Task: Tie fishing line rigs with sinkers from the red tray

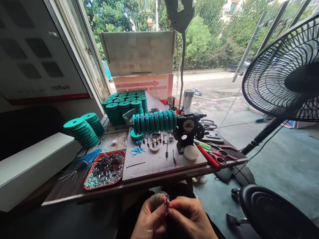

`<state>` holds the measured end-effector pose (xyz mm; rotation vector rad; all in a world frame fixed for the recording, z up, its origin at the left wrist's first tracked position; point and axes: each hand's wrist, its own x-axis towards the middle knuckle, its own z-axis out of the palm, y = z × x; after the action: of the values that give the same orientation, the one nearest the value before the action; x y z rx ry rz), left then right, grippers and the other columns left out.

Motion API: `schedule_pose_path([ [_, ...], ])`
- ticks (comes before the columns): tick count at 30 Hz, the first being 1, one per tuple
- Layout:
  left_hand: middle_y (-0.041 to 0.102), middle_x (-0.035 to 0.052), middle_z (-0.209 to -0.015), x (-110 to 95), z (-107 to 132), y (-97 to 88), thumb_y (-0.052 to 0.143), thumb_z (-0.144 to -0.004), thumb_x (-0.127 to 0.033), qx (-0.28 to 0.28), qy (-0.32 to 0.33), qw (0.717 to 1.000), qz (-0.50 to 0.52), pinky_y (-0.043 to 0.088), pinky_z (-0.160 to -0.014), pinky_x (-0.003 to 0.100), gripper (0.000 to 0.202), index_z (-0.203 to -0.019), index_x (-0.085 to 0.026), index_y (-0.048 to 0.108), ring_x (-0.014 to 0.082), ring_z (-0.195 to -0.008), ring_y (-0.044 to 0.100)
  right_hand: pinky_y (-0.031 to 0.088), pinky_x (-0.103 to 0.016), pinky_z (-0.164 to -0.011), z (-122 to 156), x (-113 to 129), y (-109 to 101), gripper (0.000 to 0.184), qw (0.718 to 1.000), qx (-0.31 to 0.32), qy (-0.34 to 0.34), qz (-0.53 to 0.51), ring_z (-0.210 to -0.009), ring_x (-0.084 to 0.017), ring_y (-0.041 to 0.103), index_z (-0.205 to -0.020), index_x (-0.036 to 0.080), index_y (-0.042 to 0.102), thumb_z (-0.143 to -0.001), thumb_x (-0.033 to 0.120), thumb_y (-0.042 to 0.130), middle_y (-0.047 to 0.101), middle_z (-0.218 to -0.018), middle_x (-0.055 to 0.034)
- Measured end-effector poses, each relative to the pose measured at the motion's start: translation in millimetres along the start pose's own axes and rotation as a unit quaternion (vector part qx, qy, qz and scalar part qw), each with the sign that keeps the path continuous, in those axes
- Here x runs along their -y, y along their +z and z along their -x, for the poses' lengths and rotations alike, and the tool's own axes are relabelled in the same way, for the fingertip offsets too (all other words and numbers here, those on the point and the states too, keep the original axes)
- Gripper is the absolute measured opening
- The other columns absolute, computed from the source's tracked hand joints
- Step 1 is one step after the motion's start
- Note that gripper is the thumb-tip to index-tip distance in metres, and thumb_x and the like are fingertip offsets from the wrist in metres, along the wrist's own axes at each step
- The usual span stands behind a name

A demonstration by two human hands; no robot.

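My left hand (151, 219) and my right hand (190, 217) are held together below the front edge of the wooden table (74, 191). Both pinch a tiny dark piece (166, 199) between thumb and fingertips; what it is stays too small to name. A thin line seems to rise from it toward the table. On the white work board (159, 162) a row of teal spools (154, 121) sits on the shaft of a black winding machine (188, 131). A red tray (105, 170) of small metal parts lies at the table's left front.
Stacks of teal spools (126, 108) and a leaning stack (83, 131) fill the table's back left. Red scissors (223, 154), a white round lid (191, 152) and small hooks lie on the right. A black standing fan (284, 73) is at right, cardboard boxes (138, 53) behind.
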<state>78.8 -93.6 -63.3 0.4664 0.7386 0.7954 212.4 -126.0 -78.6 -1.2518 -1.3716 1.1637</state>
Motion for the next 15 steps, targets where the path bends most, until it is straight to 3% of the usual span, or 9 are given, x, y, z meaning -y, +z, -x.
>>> schedule_pose_path([
  [4,0.056,-0.0045,-0.057,2,-1,1.4,0.091,-0.044,-0.032,-0.025,0.015,1.000,-0.013,0.022,-0.036,0.009,0.034,-0.066,-0.017,0.070,-0.0006,-0.042,0.040,0.043,-0.015,-0.058,0,-2,0,0.032,0.997,-0.010,-0.048,0.062,-0.061,-0.009,0.058,-0.078,0.014,0.072,-0.081,0.039,0.053,0.067,-0.068,-0.0059],
  [8,0.053,-0.0062,-0.054,5,0,2.2,0.089,-0.047,-0.032,-0.013,0.001,1.000,-0.018,0.018,-0.034,0.010,0.032,-0.068,-0.018,0.070,-0.0028,-0.036,0.031,0.042,-0.014,-0.057,0,-6,2,0.032,0.997,-0.032,-0.036,0.058,-0.058,-0.008,0.055,-0.072,0.010,0.069,-0.079,0.037,0.054,0.064,-0.064,-0.0054],
  [13,0.060,-0.0019,-0.058,11,-3,-2.2,0.089,-0.048,-0.028,0.003,-0.002,1.000,0.006,0.039,-0.052,0.012,0.028,-0.066,-0.017,0.071,0.0045,-0.053,0.052,0.038,-0.013,-0.052,4,-5,-1,0.031,0.997,-0.037,-0.010,0.061,-0.054,-0.006,0.049,-0.066,0.009,0.066,-0.078,0.035,0.055,0.060,-0.059,-0.0032],
  [15,0.061,-0.0010,-0.058,15,-7,-5.9,0.090,-0.046,-0.028,0.008,-0.001,1.000,0.005,0.039,-0.054,0.013,0.028,-0.064,-0.017,0.071,0.0060,-0.055,0.053,0.038,-0.013,-0.053,6,-3,-4,0.028,0.996,-0.035,-0.010,0.076,-0.055,-0.006,0.050,-0.066,0.010,0.066,-0.077,0.033,0.055,0.060,-0.059,-0.0029],
])
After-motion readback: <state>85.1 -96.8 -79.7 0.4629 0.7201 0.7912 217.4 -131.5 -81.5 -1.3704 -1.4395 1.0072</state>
